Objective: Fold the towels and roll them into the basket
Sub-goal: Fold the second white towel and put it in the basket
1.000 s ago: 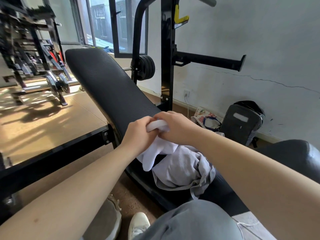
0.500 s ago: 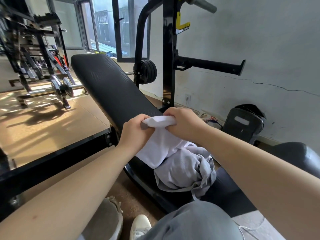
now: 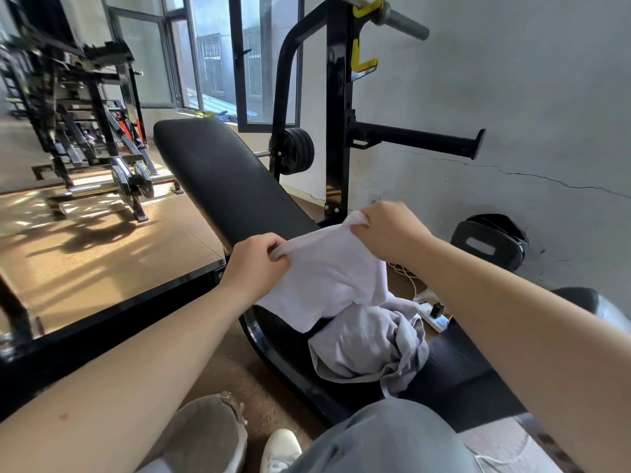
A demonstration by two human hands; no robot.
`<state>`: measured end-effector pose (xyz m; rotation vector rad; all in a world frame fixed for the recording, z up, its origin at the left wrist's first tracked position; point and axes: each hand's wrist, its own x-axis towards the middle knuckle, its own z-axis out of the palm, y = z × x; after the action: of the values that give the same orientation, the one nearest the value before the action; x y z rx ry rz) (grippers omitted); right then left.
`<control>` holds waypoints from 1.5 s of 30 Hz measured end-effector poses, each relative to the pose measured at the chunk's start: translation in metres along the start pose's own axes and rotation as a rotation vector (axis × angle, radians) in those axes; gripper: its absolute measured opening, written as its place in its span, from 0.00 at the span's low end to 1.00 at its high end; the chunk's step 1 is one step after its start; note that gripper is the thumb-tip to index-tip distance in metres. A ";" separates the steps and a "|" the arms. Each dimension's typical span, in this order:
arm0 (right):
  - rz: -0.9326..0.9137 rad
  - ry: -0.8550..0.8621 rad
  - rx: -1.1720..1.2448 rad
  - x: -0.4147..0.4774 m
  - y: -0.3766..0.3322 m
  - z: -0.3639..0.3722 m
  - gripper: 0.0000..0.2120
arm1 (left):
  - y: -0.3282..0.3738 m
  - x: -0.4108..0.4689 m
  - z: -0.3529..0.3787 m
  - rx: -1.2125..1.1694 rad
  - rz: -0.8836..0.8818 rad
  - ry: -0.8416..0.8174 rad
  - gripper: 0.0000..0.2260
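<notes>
A white towel [image 3: 327, 274] hangs spread between my two hands above the black bench seat. My left hand [image 3: 256, 268] pinches its left top corner. My right hand [image 3: 389, 230] pinches the right top corner, a little higher and further away. Under the towel's lower edge a crumpled grey cloth [image 3: 368, 343] lies heaped on the seat. No basket is in view.
The inclined black bench pad [image 3: 218, 175] rises ahead, with a black barbell rack [image 3: 336, 114] behind it. A black bag [image 3: 488, 240] and a power strip [image 3: 433, 312] lie on the floor by the wall. My knee [image 3: 382, 438] and shoes [image 3: 280, 448] are at the bottom.
My hands have moved apart and lifted, and the bunched white towel has opened out into a sheet stretched between them.
</notes>
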<state>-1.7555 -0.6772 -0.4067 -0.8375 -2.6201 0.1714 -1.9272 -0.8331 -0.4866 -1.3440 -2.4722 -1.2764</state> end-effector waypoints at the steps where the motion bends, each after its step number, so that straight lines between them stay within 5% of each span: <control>1: 0.019 0.007 -0.001 0.000 0.003 -0.003 0.16 | -0.004 0.002 -0.002 0.042 0.006 -0.015 0.04; 10: 0.233 0.180 0.212 -0.004 0.012 -0.047 0.15 | -0.015 0.010 -0.034 0.144 -0.074 0.045 0.05; 19: 0.327 0.407 0.950 -0.007 0.009 -0.095 0.11 | 0.034 0.018 -0.074 -0.227 -0.134 0.265 0.07; 25: 0.217 0.598 0.779 0.003 0.013 -0.133 0.13 | 0.077 0.030 -0.095 -0.634 -0.136 0.291 0.09; 45: -0.070 0.874 0.832 -0.008 -0.046 -0.194 0.14 | 0.134 0.004 -0.181 -0.828 0.257 0.718 0.08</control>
<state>-1.6973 -0.7190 -0.2203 -0.3731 -1.5272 0.6482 -1.8910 -0.9165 -0.2802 -0.9493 -1.2839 -2.2909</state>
